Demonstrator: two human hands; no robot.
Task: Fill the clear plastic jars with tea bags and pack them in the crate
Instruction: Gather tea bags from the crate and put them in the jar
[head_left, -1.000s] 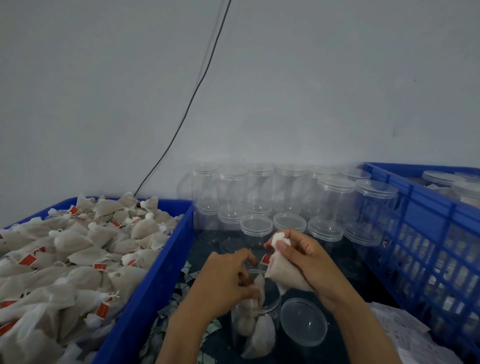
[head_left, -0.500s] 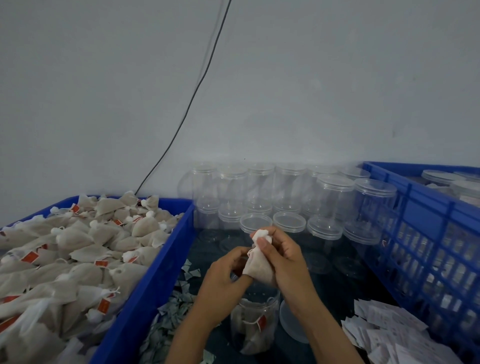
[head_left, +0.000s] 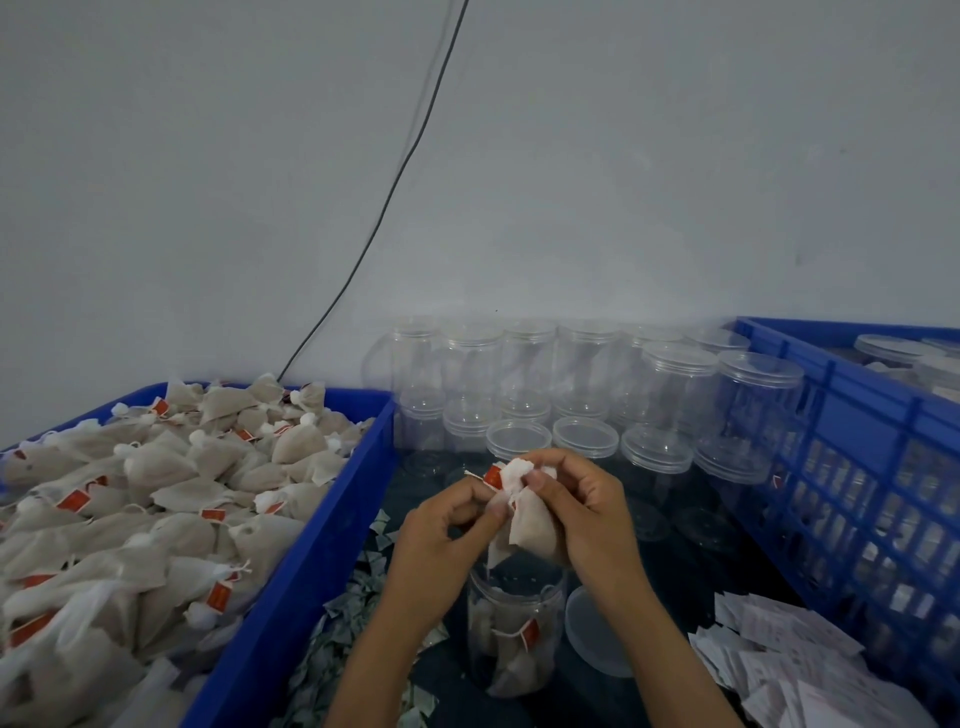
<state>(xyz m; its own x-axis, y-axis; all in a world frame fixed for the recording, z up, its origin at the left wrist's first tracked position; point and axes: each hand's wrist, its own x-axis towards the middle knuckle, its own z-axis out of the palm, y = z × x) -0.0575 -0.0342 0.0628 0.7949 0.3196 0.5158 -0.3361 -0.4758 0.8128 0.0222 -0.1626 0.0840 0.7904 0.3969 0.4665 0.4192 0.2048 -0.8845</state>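
Tea bag, beige paper pouch with white gathered top and red tag (head_left: 527, 519): held above the open clear plastic jar (head_left: 514, 631), which stands on the dark surface and holds a few bags; right hand (head_left: 587, 512) grips the pouch body, left hand (head_left: 441, 525) pinches its neck near the tag. Loose clear round lid (head_left: 597, 631) lies just right of the jar; blue plastic bin heaped with tea bags (head_left: 291, 587) at left, lidded empty clear jars (head_left: 587, 395) against the wall behind, blue slatted crate (head_left: 857, 467) at right, white paper slips (head_left: 779, 660) at lower right
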